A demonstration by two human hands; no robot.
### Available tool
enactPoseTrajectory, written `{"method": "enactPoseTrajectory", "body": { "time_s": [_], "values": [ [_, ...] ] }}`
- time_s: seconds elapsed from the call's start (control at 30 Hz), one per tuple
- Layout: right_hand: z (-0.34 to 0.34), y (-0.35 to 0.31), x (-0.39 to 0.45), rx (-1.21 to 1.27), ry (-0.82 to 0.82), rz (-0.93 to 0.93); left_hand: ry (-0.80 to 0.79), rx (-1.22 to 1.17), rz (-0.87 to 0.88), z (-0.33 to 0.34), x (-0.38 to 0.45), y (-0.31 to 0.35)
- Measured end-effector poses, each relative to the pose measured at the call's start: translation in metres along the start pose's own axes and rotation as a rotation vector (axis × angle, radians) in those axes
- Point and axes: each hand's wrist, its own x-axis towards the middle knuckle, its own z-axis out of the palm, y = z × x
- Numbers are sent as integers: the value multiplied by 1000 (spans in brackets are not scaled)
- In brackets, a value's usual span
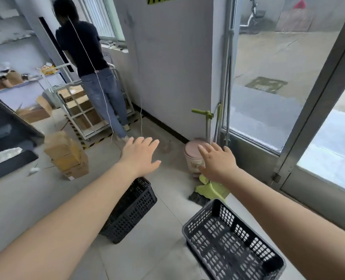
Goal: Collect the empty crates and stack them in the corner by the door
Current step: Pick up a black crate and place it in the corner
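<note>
empty hands (pixel 140 156) above two crates (pixel 231 242)

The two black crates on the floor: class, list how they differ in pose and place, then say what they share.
1. The right crate sits flat, its open top facing up; the left crate looks tipped, showing mainly one side wall.
2. The right crate lies in plain view below the right forearm; the left crate is partly hidden under the left forearm.

Both are black perforated plastic, look empty, rest apart on the tiled floor, unstacked and untouched.
</note>
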Motion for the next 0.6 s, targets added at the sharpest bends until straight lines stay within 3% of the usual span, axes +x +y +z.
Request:
{"method": "enactPoseTrajectory", "body": {
  "time_s": [0.2,0.47,0.6],
  "values": [
    [20,50,36,46,-59,192,-9,18,160,6,91,24],
    [62,110,11,97,-189,487,-59,22,464,32,180,94],
    [100,124,-17,143,-288,678,-121,-138,558,57,215,139]
  ]
}}
